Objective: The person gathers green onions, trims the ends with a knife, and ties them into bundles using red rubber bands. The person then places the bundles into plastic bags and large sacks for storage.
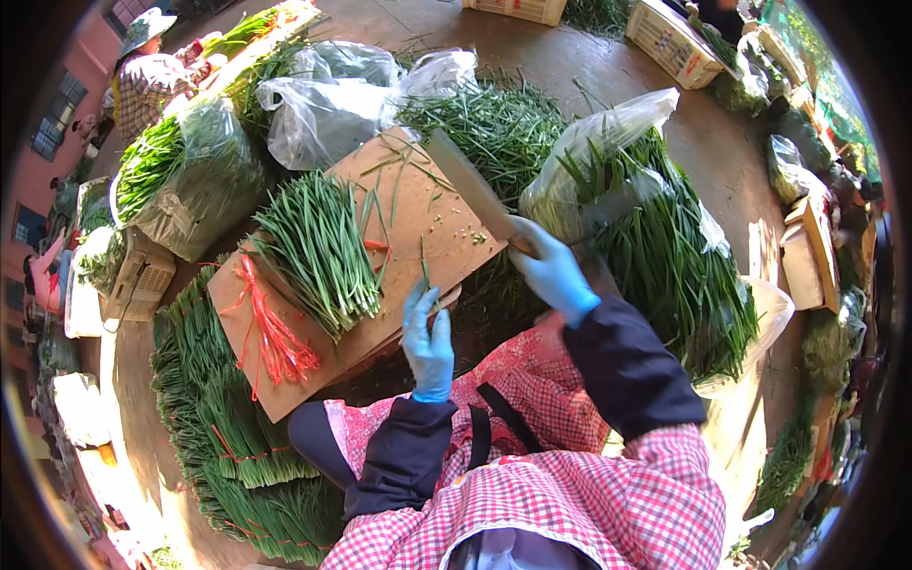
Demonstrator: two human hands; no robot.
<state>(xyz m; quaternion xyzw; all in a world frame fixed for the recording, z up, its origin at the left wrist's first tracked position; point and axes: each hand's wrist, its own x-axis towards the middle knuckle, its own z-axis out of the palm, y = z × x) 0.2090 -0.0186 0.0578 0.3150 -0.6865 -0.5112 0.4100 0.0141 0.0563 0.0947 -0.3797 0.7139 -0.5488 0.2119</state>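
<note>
My right hand (552, 267), in a blue glove, grips the handle of a cleaver (467, 185). The blade reaches up and left over the far right edge of a wooden board (410, 260). At the near edge of the board, my gloved left hand (429, 349) pinches a thin chive leaf (425, 260) between its fingertips. A loose bunch of garlic chives (320, 253) lies on the board, its pale cut ends towards me. Beside it rests a bundle of red ties (274, 335). Small trimmings (463, 231) are scattered near the blade.
Tied chive bundles (242, 427) are stacked at my left. A plastic bag of chives (670, 249) stands at my right. Beyond the board lie loose leaves (491, 128) and clear bags (342, 107). A person (149, 85) sits far left; crates (673, 46) stand beyond.
</note>
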